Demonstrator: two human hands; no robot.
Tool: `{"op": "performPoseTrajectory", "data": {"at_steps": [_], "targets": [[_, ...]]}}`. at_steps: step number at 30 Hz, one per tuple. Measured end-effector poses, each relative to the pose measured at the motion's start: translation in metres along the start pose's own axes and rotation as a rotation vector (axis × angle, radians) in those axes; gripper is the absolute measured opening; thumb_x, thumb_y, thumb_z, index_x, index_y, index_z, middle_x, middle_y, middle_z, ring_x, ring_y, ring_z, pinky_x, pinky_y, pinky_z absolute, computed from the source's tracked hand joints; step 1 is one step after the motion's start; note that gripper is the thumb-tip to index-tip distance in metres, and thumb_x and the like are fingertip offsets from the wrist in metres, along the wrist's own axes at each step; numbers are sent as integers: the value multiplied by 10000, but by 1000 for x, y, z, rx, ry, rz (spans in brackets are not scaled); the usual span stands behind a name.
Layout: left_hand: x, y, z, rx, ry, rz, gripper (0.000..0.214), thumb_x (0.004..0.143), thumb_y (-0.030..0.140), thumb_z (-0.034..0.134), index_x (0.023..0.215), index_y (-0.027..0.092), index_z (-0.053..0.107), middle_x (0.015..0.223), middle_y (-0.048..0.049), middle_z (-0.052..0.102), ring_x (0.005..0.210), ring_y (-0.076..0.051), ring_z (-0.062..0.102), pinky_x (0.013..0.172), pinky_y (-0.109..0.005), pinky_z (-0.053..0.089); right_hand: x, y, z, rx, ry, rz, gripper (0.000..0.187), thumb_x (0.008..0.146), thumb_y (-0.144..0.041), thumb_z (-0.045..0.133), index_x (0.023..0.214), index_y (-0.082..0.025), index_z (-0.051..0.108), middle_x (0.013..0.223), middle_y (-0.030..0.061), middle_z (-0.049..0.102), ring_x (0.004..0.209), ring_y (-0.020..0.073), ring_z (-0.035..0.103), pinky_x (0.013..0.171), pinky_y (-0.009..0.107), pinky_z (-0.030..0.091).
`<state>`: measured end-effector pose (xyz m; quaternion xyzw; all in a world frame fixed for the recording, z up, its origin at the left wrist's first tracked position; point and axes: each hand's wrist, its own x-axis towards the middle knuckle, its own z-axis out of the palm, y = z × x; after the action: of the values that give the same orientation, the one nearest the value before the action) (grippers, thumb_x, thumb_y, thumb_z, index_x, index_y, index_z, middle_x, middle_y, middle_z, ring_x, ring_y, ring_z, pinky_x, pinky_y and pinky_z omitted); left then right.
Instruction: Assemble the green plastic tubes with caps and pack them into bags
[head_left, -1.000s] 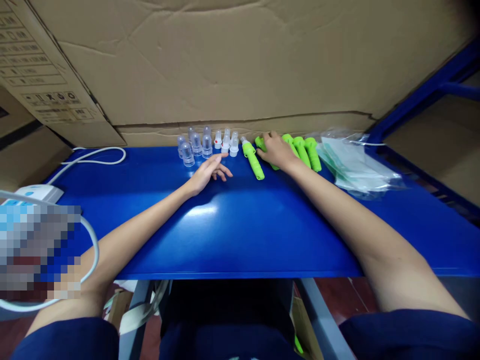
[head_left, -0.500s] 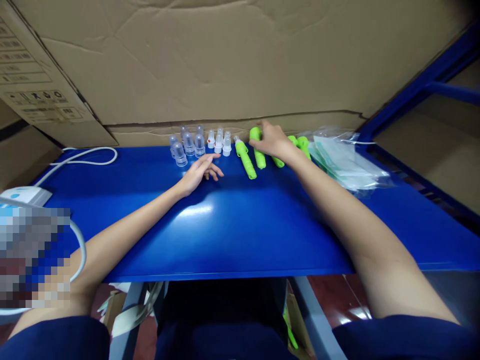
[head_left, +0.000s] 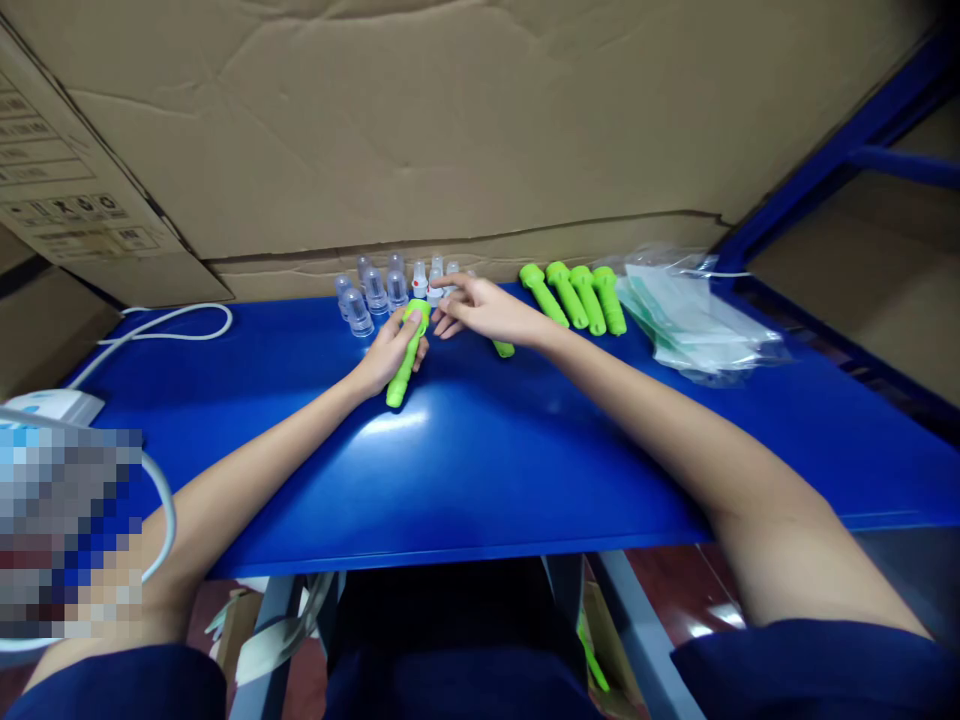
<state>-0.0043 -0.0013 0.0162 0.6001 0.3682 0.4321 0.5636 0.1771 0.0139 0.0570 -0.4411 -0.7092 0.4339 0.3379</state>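
Observation:
My left hand (head_left: 388, 347) is closed around a bright green plastic tube (head_left: 403, 358) that lies slanted on the blue table (head_left: 480, 460). My right hand (head_left: 480, 310) reaches left with fingers stretched out towards the small white and red capped pieces (head_left: 426, 282) at the back. Under its wrist lies another green tube (head_left: 503, 348), mostly hidden. Several clear plastic caps (head_left: 367, 293) stand just left of the white pieces. A row of several green tubes (head_left: 574, 296) lies to the right of my right hand.
A heap of clear plastic bags (head_left: 694, 315) lies at the right. A white cable (head_left: 172, 322) and a white device (head_left: 52, 405) sit at the left. Cardboard (head_left: 450, 130) walls off the back. A blue rack frame (head_left: 825, 170) rises at the right.
My right hand carried a green tube from the row leftward; my left hand now grips it. My right hand has let go and reaches towards the white pieces.

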Motion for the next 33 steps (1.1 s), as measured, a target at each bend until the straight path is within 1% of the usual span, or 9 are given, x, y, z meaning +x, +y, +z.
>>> {"op": "performPoseTrajectory", "data": {"at_steps": [3, 5, 9, 11, 15, 18, 24, 29, 33], "targets": [[-3, 3, 1, 17, -10, -11, 398, 997, 588, 559, 952, 205, 462, 525, 85, 524, 384, -82, 464, 425, -200, 362, 9, 23, -16, -405, 220, -178, 375, 931, -145, 543, 1305, -145, 567, 1147, 156, 691, 936, 249, 726, 978, 499, 595], [-4, 5, 1, 23, -20, -12, 367, 1024, 555, 523, 939, 204, 456, 527, 82, 514, 386, -79, 459, 422, -196, 363, 14, 39, -25, -562, 316, -252, 454, 904, -151, 526, 1357, -151, 559, 1328, 193, 615, 1025, 278, 701, 1053, 543, 536], [-5, 5, 0, 35, -28, -19, 347, 1035, 537, 502, 955, 203, 454, 531, 81, 508, 392, -79, 454, 424, -189, 364, 18, 60, -35, -640, 304, -363, 544, 922, -197, 485, 1466, -193, 518, 1421, 177, 575, 1314, 322, 572, 1155, 558, 434], [-5, 5, 0, 45, -33, -22, 352, 1028, 545, 512, 968, 202, 458, 538, 77, 516, 398, -81, 458, 429, -190, 369, 19, 63, -35, -659, 277, -374, 530, 937, -218, 487, 1464, -187, 533, 1414, 174, 592, 1350, 324, 545, 1168, 550, 417], [-5, 6, 0, 55, -24, -32, 354, 1031, 541, 497, 959, 196, 477, 537, 65, 528, 399, -86, 461, 429, -199, 366, 16, 56, -31, -697, 276, -350, 408, 962, -257, 515, 1345, -162, 619, 1373, 178, 637, 1310, 326, 570, 1152, 519, 422], [-4, 8, 0, 28, -5, -56, 437, 1054, 578, 390, 932, 178, 518, 523, 49, 524, 394, -90, 456, 424, -211, 355, 12, 46, -28, -693, 294, -308, 293, 979, -286, 536, 1214, -164, 663, 1285, 170, 687, 1237, 317, 607, 1105, 488, 449], [-4, 9, 0, -16, 12, -93, 549, 1063, 604, 315, 947, 144, 591, 503, 45, 510, 378, -98, 455, 423, -225, 351, 9, 33, -27, -578, 278, -193, 153, 933, -257, 637, 1053, -176, 686, 1040, 113, 756, 929, 259, 694, 933, 401, 527], [-4, 8, 0, -6, 9, -97, 613, 1046, 657, 319, 918, 135, 615, 489, 37, 509, 382, -100, 464, 436, -224, 369, 6, 25, -26, -604, 164, -195, 141, 927, -250, 648, 1033, -168, 691, 877, 88, 757, 770, 239, 688, 831, 366, 539], [-4, 7, 0, -18, 20, -96, 579, 1073, 595, 297, 958, 126, 616, 492, 39, 517, 374, -96, 461, 425, -216, 361, 3, 20, -19, -680, 81, -215, 182, 940, -227, 629, 1082, -127, 683, 817, 100, 741, 750, 241, 690, 798, 347, 525]]}}
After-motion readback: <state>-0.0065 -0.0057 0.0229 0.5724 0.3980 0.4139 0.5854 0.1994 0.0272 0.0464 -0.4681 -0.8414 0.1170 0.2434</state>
